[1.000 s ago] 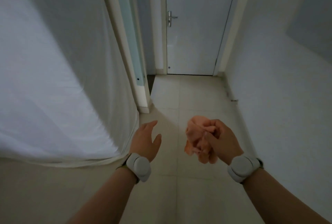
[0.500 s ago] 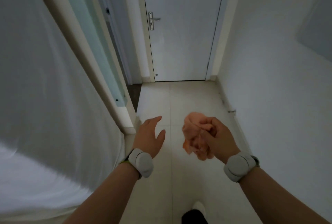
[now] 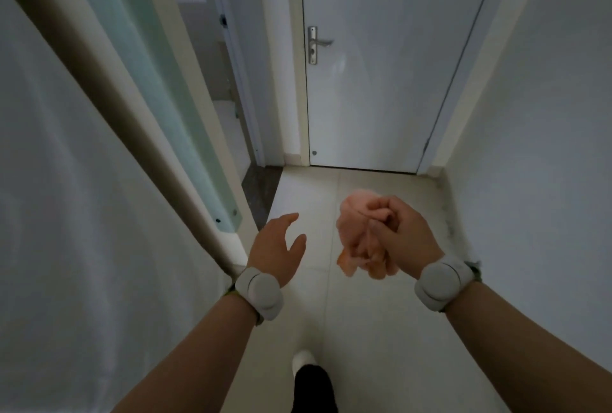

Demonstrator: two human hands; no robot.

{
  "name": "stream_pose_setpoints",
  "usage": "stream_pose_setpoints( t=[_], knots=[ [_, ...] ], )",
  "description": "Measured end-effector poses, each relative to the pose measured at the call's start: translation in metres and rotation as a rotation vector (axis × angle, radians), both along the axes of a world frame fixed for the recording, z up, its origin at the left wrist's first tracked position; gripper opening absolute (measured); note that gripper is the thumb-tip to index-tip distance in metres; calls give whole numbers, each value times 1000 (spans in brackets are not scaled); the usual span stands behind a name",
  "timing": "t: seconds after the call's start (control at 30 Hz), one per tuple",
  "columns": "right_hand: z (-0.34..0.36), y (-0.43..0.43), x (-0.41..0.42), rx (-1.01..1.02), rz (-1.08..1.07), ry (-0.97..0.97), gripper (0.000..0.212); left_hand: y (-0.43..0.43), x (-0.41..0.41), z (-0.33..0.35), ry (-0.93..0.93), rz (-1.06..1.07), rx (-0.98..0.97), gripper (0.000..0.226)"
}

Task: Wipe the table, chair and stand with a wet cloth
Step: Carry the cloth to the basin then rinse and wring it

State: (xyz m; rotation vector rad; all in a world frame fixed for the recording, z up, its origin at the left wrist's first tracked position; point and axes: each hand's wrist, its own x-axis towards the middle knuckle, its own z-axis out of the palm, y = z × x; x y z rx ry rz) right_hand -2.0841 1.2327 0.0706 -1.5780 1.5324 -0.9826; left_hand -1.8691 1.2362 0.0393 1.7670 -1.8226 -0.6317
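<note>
My right hand [image 3: 402, 237] grips a crumpled pink-orange cloth [image 3: 359, 233] in front of me at waist height; the cloth bunches out to the left of my fist and hangs a little below it. My left hand [image 3: 276, 248] is held out beside it, fingers relaxed and apart, holding nothing. Both wrists wear white bands. No table, chair or stand is in view.
I stand in a narrow tiled hallway [image 3: 364, 313]. A shut white door [image 3: 381, 81] with a metal handle [image 3: 318, 43] is straight ahead. A frosted glass panel [image 3: 159, 97] and an open doorway [image 3: 228, 97] lie at the left, a white wall [image 3: 530, 147] at the right. My foot [image 3: 306, 366] shows below.
The view has advanced along the hallway toward the door, and the white curtain at the left has slid back. Both hands keep their pose; the right still grips the cloth.
</note>
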Motion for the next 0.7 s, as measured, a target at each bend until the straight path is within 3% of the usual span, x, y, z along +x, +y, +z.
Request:
stream_pose_setpoints(
  t=[0.2,0.5,0.7],
  knots=[
    [2,-156,19,-71,55,-11,24,-147,15,-6,27,13,-1,49],
    [3,-319,33,-100,72,-47,25,-320,21,12,-8,-4,7,48],
    [4,-473,45,-125,185,-31,18,-458,34,27,47,177,-78,45]
  ],
)
